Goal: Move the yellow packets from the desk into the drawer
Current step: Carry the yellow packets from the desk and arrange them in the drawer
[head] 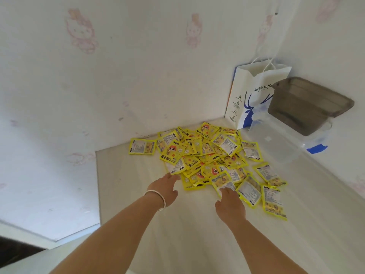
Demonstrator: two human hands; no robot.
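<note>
From the head camera no drawer can be seen, and the print on the small glossy yellow foil packets is too blurred to read. They lie in a loose heap on the pale wooden desk, overlapping so that many are half buried. Their long sides point every which way, with no common axis; the few strays at the heap's right edge lie roughly lengthwise toward the near edge. Beyond the heap a white paper carrier bag with blue print stands in the corner, and to the heap's right a smoky grey plastic tub sits on a clear plastic box, its outline hard to make out. The left hand, with a white bangle at the wrist, reaches with straight fingers just touching the heap's near left edge. The right hand lies flat, fingers loosely together, tips on a near packet, pinching nothing.
</note>
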